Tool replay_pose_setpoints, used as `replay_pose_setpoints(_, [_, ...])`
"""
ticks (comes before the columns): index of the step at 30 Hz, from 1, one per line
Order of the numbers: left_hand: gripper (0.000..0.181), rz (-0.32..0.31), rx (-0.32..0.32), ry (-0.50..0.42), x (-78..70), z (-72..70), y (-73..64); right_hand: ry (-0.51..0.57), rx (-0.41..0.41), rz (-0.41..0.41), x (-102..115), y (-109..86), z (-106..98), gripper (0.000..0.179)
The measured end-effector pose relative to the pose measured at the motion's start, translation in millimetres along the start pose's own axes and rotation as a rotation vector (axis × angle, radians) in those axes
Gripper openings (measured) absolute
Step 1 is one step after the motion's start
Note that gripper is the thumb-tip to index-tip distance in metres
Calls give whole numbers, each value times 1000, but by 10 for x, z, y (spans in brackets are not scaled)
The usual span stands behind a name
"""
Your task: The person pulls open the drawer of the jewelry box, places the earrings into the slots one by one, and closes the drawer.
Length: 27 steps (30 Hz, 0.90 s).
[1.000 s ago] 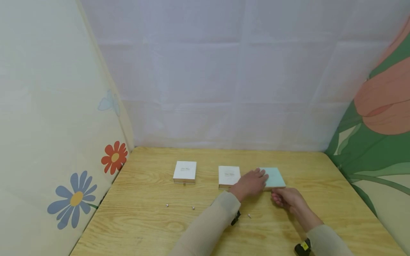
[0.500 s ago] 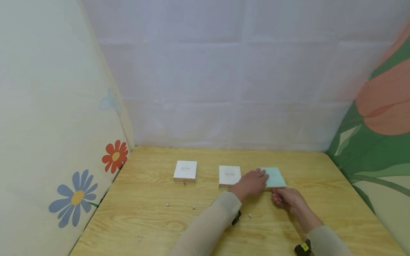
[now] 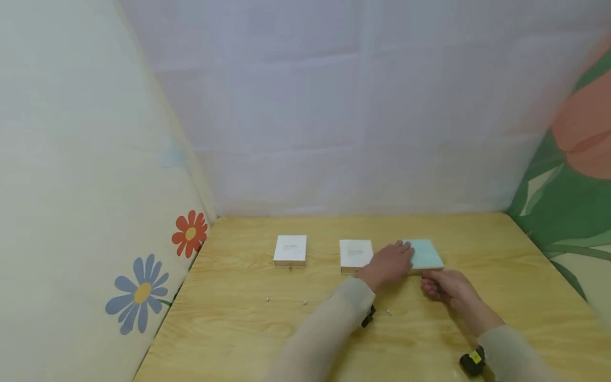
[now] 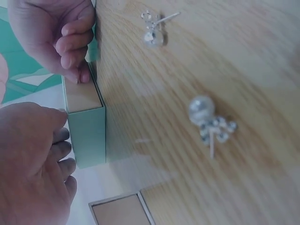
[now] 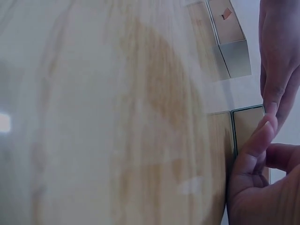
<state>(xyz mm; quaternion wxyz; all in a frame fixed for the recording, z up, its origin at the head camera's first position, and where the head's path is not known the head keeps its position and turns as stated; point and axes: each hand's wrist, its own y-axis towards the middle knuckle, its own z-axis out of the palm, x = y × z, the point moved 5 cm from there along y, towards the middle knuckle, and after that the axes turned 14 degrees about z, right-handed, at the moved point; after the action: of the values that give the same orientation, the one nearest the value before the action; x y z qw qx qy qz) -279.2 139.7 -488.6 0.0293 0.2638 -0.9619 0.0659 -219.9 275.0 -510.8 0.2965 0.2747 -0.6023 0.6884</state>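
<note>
A mint-green drawer box (image 3: 426,254) lies at the back right of the table, its tan drawer front (image 4: 84,96) facing me. Across the left part of its top rests my left hand (image 3: 390,263), fingers extended. My right hand (image 3: 448,286) is at the front face, thumb and forefinger pinching the drawer's small pull tab, which those fingertips mostly hide. The drawer looks flush with the box. Two pearl earrings with clear stones, one nearer (image 4: 202,112) and one farther (image 4: 153,33), lie on the wood in the left wrist view.
Two white drawer boxes, one in the middle (image 3: 355,253) and one farther left (image 3: 290,248), stand in a row with the mint one. Small earrings (image 3: 267,300) lie on the wooden table (image 3: 229,339) in front of them. Printed cloth hangs around the table.
The head view has swung slightly right, so everything sits a little differently in it. Both hands keep their places on the mint box, and the boxes and earrings stay where they were.
</note>
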Motion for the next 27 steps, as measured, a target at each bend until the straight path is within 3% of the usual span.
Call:
replay_pose_setpoints(3, [52, -11, -13, 19, 7, -23, 74, -12, 12, -10, 55, -33, -51, 34])
replay_pose_setpoints(7, [52, -24, -9, 17, 34, -16, 71, -8, 18, 1, 39, -44, -32, 33])
replay_pose_setpoints(14, [56, -13, 17, -4, 88, 0, -46, 4, -10, 7, -13, -31, 13, 30])
replay_pose_setpoints(19, [56, 3, 0, -17, 123, -19, -108, -9, -38, 6, -18, -53, -12, 28])
replay_pose_setpoints(27, [57, -6, -5, -18, 174, -160, -282, -45, -92, 22, -38, -67, 1, 25])
